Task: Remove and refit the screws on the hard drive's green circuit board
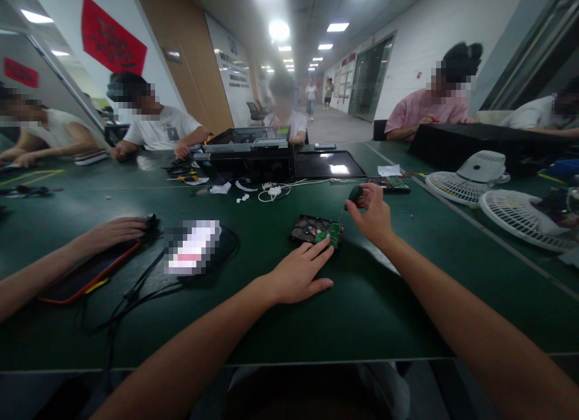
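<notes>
A hard drive (304,228) lies on the green table with its green circuit board (335,232) facing up. My left hand (298,272) rests flat with its fingers spread, the fingertips touching the near edge of the drive and its board. My right hand (374,213) is closed around the dark green handle of a screwdriver (355,196). The thin shaft slants down to the right side of the circuit board. Whether the tip sits in a screw is too small to tell.
Another person's hand (118,232) lies at the left, beside a black and orange case (90,275) and black cables (136,294). Behind the drive are a white cable (274,192), an open computer case (248,160) and another circuit board (392,184). White fans (474,172) stand at the right.
</notes>
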Demonstrator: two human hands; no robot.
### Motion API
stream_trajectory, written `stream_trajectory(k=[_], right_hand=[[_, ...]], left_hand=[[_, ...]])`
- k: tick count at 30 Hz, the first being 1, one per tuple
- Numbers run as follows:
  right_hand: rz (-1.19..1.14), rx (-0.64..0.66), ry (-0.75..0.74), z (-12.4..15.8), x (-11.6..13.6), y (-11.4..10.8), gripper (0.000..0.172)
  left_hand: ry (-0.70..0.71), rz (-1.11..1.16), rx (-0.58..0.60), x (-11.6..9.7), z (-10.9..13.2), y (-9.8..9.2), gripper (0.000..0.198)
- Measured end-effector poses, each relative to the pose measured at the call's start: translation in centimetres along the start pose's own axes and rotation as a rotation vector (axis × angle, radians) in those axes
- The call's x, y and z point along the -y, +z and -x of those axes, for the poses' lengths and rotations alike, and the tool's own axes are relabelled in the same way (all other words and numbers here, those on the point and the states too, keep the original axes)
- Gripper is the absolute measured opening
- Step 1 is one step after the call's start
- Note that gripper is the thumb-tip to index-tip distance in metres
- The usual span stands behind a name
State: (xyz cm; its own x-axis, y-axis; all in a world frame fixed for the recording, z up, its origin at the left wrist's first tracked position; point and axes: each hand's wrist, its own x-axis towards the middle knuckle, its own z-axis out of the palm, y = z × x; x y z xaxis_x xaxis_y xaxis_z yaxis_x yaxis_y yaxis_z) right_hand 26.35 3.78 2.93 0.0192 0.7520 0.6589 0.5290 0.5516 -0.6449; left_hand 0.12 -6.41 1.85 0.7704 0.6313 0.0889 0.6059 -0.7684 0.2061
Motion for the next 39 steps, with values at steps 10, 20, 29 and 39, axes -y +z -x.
stream_trajectory(k=[10, 20, 29, 39], right_hand=[[0.169, -0.097, -0.170, -0.3, -0.5, 0.2, 0.052], [0.264, 0.002, -0.306, -0.6, 0.5, -0.6, 0.047], [0.300, -0.052, -0.270, -0.6, 0.3, -0.5, 0.045], [0.299, -0.061, -0.338, -0.5, 1.5, -0.4, 0.040]], left_hand=[[0.008, -0.022, -0.006, 0.0, -0.1, 0.0, 0.078], [-0.005, -0.018, 0.013, -0.1, -0.1, -0.2, 0.080], [0.008, -0.019, -0.002, 0.0, -0.1, -0.1, 0.079], [0.011, -0.033, -0.008, -0.1, -0.1, 0.1, 0.079]])
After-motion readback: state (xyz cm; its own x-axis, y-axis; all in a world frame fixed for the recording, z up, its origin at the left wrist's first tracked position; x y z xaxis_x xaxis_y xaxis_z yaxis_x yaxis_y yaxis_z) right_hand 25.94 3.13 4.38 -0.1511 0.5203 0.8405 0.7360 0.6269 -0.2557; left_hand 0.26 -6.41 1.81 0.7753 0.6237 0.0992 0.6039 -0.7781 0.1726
